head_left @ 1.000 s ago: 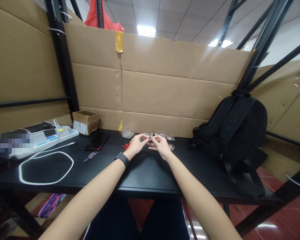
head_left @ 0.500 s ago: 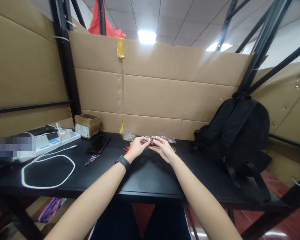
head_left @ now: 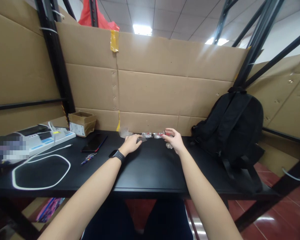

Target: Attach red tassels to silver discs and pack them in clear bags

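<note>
**Left hand [head_left: 131,144] and right hand [head_left: 174,139] set apart near a row of small clear plastic packets with red parts [head_left: 157,135]**

The packets lie toward the back of the black desk [head_left: 150,166], before the brown cardboard panel [head_left: 150,90]. The left hand, below a black watch [head_left: 117,154], is palm down with its fingers loosely bent; a small piece of clear plastic film [head_left: 141,139] shows by its thumb, and whether the fingers grip anything is hidden. The right hand is half curled at the right end of the row, thumb and fingers slightly parted; whether it has hold of something small cannot be told. A round, shiny, translucent disc [head_left: 169,145] lies just below its fingers. A crumpled translucent plastic bag [head_left: 125,132] sits behind the left hand. Farther left are a dark phone [head_left: 94,143], a small bunch of keys [head_left: 88,159] and an open brown cardboard box [head_left: 83,125]; a black fabric backpack [head_left: 236,123] stands at the right.
</note>
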